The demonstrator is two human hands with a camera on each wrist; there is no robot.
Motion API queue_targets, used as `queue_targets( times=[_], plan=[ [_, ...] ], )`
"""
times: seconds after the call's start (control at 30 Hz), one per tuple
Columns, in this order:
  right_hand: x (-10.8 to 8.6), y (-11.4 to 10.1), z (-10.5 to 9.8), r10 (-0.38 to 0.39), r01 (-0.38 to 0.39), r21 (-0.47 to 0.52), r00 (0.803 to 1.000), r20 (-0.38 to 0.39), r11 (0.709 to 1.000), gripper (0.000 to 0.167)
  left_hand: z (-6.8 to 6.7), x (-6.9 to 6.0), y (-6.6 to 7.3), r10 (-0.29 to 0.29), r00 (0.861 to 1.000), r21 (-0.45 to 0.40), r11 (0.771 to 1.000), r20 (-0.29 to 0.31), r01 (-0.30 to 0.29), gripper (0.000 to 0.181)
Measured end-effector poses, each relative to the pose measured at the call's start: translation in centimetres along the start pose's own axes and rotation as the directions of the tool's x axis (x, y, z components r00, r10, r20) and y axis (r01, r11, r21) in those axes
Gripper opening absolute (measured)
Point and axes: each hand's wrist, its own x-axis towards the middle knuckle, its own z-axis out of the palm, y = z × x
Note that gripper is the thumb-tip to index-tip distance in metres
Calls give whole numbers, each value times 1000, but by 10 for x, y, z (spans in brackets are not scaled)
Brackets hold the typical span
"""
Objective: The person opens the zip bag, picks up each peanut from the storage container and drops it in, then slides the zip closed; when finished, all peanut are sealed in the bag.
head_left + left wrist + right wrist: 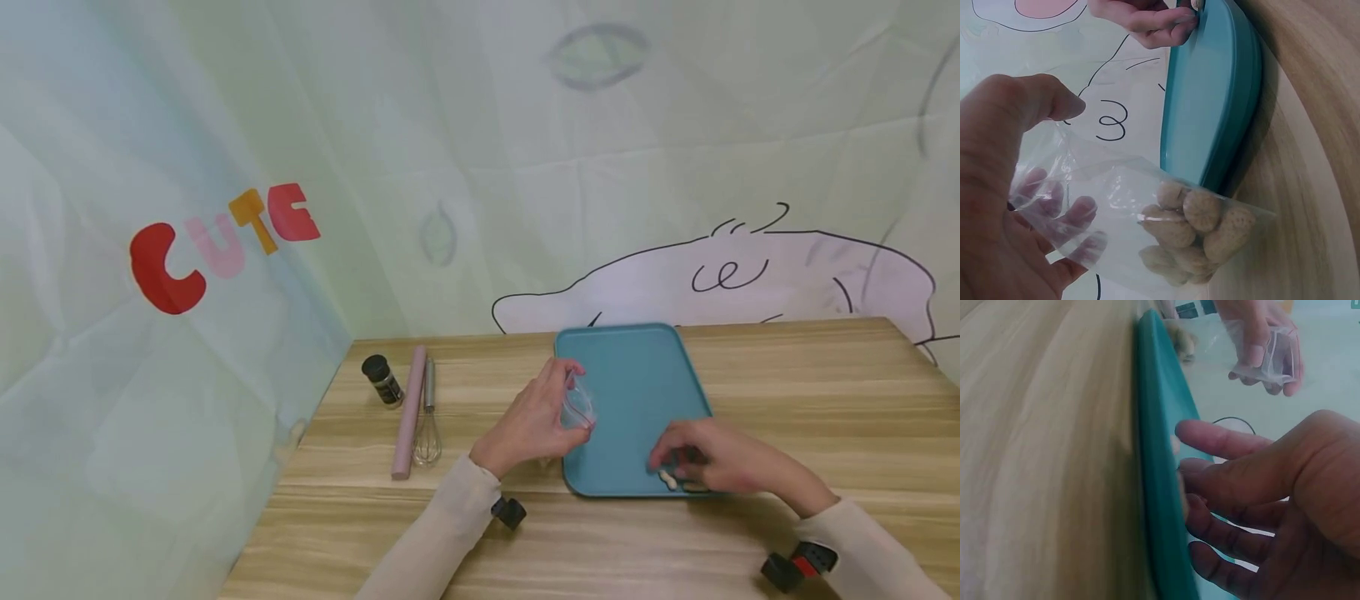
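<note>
My left hand (531,419) holds a clear zip bag (577,404) over the tray's left edge, its mouth spread between thumb and fingers. Several peanuts in their shells (1200,234) lie in the bottom of the bag in the left wrist view. Low over the front right corner of the blue tray (637,375) is my right hand (720,457), fingers bent loosely downward. A peanut (667,479) lies on the tray by its fingertips, and another (696,487) is partly hidden under the hand. In the right wrist view the fingertips reach the peanuts behind the tray's rim; no firm pinch shows.
On the wooden table (825,392), left of the tray, lie a pink rolling pin (408,412) and a whisk (428,417). A black-capped spice jar (383,382) stands beside them. A printed cloth backdrop (450,167) borders the table's back and left.
</note>
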Motion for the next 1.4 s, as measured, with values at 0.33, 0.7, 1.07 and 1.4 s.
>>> queue_targets(
  times=[0.33, 0.7, 1.07, 1.4],
  plan=[
    [-1, 3, 3, 9, -9, 2, 1000, 3, 1000, 14, 1, 1, 0, -11, 1000, 1, 1000, 10, 11, 69],
    [0, 5, 5, 13, -13, -15, 1000, -25, 1000, 15, 1, 1, -1, -17, 1000, -3, 1000, 8, 17, 69],
    [13, -9, 3, 49, -33, 86, 981, -188, 996, 19, 1, 1, -1, -15, 1000, 11, 1000, 5, 15, 70],
    [47, -43, -12, 106, -99, 39, 920, -378, 994, 15, 2, 1, -1, -14, 1000, 5, 1000, 5, 14, 70]
  ],
)
